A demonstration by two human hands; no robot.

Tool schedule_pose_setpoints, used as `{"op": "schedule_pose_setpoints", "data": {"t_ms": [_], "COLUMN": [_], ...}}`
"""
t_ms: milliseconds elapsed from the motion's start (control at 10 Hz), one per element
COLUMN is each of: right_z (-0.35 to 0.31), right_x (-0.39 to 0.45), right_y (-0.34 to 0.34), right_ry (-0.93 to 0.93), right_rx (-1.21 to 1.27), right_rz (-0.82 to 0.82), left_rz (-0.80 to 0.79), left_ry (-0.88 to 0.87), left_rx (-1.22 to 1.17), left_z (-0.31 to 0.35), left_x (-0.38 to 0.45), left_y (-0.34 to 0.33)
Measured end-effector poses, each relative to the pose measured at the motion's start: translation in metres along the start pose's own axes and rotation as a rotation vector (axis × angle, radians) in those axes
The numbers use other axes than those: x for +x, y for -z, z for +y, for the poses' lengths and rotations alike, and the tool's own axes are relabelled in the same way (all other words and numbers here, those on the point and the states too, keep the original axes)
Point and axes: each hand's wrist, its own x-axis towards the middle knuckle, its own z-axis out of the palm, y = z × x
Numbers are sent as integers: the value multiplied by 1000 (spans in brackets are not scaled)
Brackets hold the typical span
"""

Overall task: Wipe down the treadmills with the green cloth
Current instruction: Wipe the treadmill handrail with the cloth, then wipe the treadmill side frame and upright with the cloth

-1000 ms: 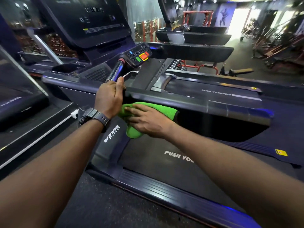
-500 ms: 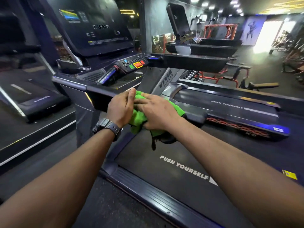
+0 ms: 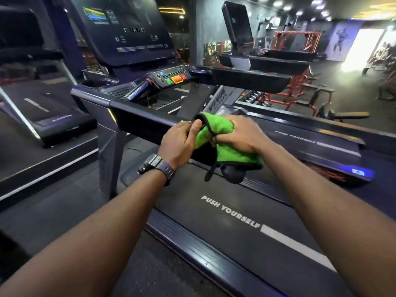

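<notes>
Your left hand (image 3: 179, 142), the one with the watch (image 3: 154, 166), rested on the near handrail (image 3: 147, 120) of the treadmill (image 3: 235, 213), its fingers curled toward the green cloth (image 3: 222, 144), probably to steady the fabric's edge; whether they actually pinched it I could not tell. The cloth sat bunched over the end of that rail, one corner hanging down toward the belt, apparently so it could wrap the bar. Your right hand (image 3: 237, 135) gripped the cloth from above, pressing it against the rail, likely to rub along it.
</notes>
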Motion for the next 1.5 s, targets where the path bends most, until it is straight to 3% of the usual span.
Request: {"op": "schedule_pose_setpoints", "data": {"t_ms": [200, 300, 400, 500, 600, 700, 800, 900, 1100, 1200, 1300, 1400, 1500], "right_z": [13, 35, 51, 72, 79, 80, 73, 78, 87, 86, 95, 101, 87], "right_x": [-4, -5, -6, -16, -19, 8, 20, 16, 42, 56, 54, 57, 76], "right_y": [0, -12, -28, -49, -43, -10, 0, -29, -33, -43, -77, -71, -46], "right_ry": [-86, -182, -250, -372, -368, -236, -135, -145, -260, -296, -134, -65, -168], "right_rx": [374, 969, 1334, 1572, 1548, 1485, 1520, 1477, 1607, 1668, 1494, 1303, 1298], "right_rz": [-22, -53, -176, -359, -465, -657, -673, -664, -895, -887, -900, -1009, -1075], "left_rz": [-43, -56, -34, 106, 121, 105, 140, 134, 112, 130, 77, 30, 31], "left_ry": [-61, -95, -82, 51, 165, 347, 404, 506, 779, 797, 758, 803, 826], "left_rx": [47, 87, 134, 202, 288, 335, 353, 360, 245, 316, 575, 577, 492], "left_z": [25, 40, 58, 81, 94, 128, 144, 150, 146, 133, 118, 115, 125], "left_x": [-19, -22, -20, -21, -22, -15, -11, -1, 45, 55, 55, 54, 55], "left_y": [-18, -23, -33, -62, -74, -85, -90, -93, -93, -96, -110, -114, -108]}}
